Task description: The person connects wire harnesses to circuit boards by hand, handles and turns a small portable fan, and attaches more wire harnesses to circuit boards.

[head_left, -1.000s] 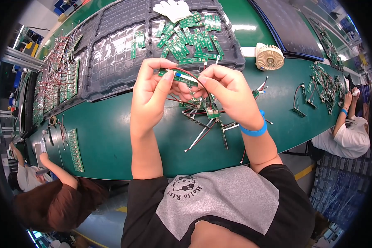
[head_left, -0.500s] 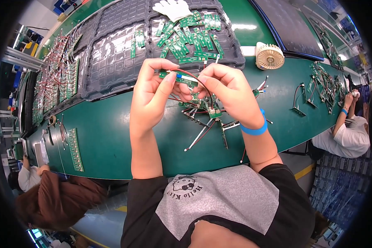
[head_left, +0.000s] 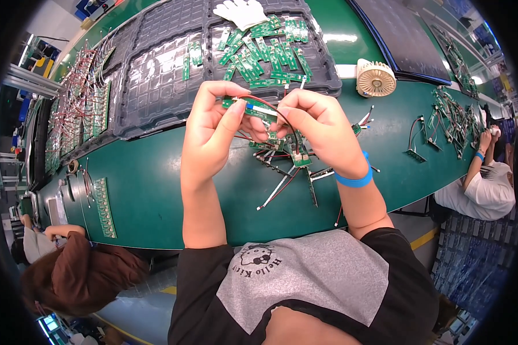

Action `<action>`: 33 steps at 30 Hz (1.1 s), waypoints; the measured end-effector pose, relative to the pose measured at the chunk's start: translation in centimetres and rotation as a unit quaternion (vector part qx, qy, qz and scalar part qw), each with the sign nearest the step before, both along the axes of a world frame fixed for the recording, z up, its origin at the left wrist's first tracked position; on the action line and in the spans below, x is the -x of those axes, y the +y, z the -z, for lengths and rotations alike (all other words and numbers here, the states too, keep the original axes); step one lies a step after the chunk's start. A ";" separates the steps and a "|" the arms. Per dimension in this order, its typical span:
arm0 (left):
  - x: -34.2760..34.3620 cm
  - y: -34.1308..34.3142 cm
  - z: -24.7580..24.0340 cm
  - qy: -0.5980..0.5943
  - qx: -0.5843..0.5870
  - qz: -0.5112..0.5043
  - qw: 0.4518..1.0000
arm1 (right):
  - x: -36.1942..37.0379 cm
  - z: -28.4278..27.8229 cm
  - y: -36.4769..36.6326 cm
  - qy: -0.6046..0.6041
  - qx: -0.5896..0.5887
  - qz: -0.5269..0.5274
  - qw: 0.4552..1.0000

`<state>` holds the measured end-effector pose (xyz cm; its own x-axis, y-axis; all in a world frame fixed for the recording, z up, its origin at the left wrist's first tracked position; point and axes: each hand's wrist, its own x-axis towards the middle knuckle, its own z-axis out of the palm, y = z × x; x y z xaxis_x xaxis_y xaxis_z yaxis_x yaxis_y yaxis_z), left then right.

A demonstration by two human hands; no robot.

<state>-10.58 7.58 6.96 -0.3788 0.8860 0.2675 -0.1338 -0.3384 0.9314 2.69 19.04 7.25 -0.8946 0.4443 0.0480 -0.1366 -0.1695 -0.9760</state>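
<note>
A small green circuit board (head_left: pixel 252 108) is pinched in my left hand (head_left: pixel 213 129), above the table near the tray's front edge. My right hand (head_left: pixel 313 123), with a blue wristband, has its thumb and forefinger closed at the board's right end, on the white flat cable (head_left: pixel 263 111) or the wires there; the fingertips hide which. A dark and red wire (head_left: pixel 290 123) arches from the held board down toward another board (head_left: pixel 300 158). Under my hands lies a loose cluster of wired boards (head_left: pixel 282 167), partly covered by my fingers.
Ahead stands a dark plastic tray (head_left: pixel 155 86) with many loose green boards (head_left: pixel 265 54) and a white glove (head_left: pixel 240 14). A cream fan (head_left: pixel 376 79) sits to its right. Wired boards (head_left: pixel 80 123) are stacked left, and more (head_left: pixel 454 126) lie right. Co-workers sit at both sides.
My hands and the held board stay almost in place, with only a slight shift at the right fingertips. At the left, a co-worker's arm has moved.
</note>
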 end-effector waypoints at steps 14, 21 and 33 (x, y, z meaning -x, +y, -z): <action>-0.1 0.0 0.1 -0.007 -0.002 -0.014 1.000 | 0.0 -0.2 -0.1 0.005 0.003 0.003 1.000; 0.0 0.0 0.1 -0.003 -0.001 -0.001 1.000 | 0.0 -0.1 0.0 0.009 0.011 -0.007 1.000; -0.5 0.0 -0.1 0.007 0.011 -0.027 1.000 | 0.1 0.1 0.1 0.001 -0.007 0.001 1.000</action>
